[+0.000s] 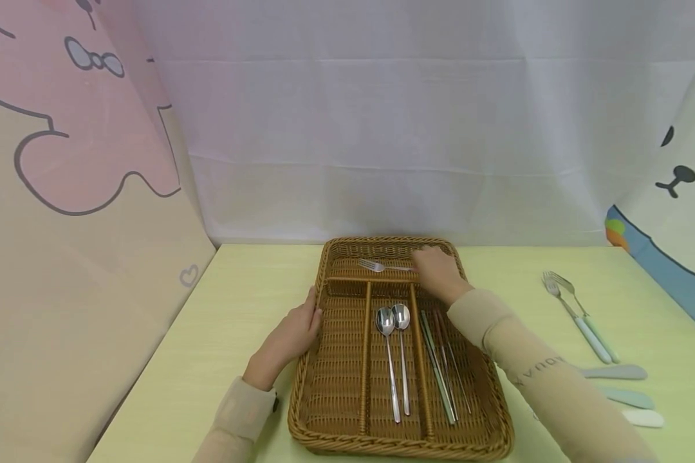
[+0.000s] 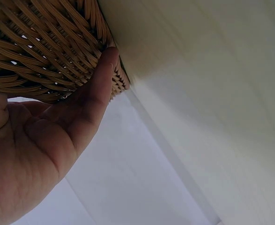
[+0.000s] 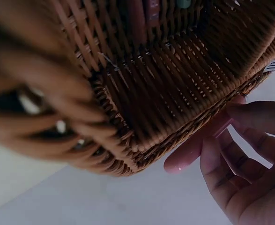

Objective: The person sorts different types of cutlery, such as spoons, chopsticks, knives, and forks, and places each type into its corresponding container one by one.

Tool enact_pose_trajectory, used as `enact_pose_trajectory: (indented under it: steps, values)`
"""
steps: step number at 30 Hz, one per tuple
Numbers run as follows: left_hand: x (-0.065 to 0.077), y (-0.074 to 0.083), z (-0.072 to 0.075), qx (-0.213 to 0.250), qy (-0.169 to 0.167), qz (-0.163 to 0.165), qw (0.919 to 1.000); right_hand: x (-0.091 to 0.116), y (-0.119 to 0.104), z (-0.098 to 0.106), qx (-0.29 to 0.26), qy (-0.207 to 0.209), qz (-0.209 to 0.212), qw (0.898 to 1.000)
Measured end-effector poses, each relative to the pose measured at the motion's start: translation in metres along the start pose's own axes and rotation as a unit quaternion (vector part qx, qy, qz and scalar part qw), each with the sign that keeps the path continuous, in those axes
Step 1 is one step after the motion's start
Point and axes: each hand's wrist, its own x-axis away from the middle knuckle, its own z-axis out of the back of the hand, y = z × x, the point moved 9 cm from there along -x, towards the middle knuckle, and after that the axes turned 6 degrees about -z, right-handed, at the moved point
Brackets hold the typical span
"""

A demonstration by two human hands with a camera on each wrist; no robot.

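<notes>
My right hand (image 1: 437,270) is over the far compartment of the brown wicker basket (image 1: 394,447). Between thumb and fingers it pinches the pink handle (image 3: 186,152) of a fork (image 1: 373,265), whose tines point left. The fork lies crosswise above that compartment. My left hand (image 1: 289,331) rests against the basket's left side, its fingers extended along the outer wall and its thumb near the rim. Two metal spoons (image 1: 395,360) lie in the middle long compartment. Several chopsticks (image 1: 438,366), some green and some reddish, lie in the right one.
On the table right of the basket lie two forks (image 1: 579,315) with pale blue and green handles. Nearer, under my right forearm, stick out several rounded handles (image 1: 620,372) in grey, green and white. A white curtain (image 1: 382,154) hangs behind the table (image 1: 255,276).
</notes>
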Motion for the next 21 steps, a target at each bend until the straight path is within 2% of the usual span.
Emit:
enact_pose_trajectory:
  steps: [13, 21]
  values:
    - [0.001, 0.0, -0.001, 0.001, -0.004, 0.001, 1.0, -0.017, -0.001, -0.027, 0.01, -0.044, -0.012, 0.999]
    - [0.0, 0.0, 0.0, 0.001, -0.005, 0.003, 1.0, -0.021, -0.003, -0.033, 0.004, -0.061, -0.003, 0.998]
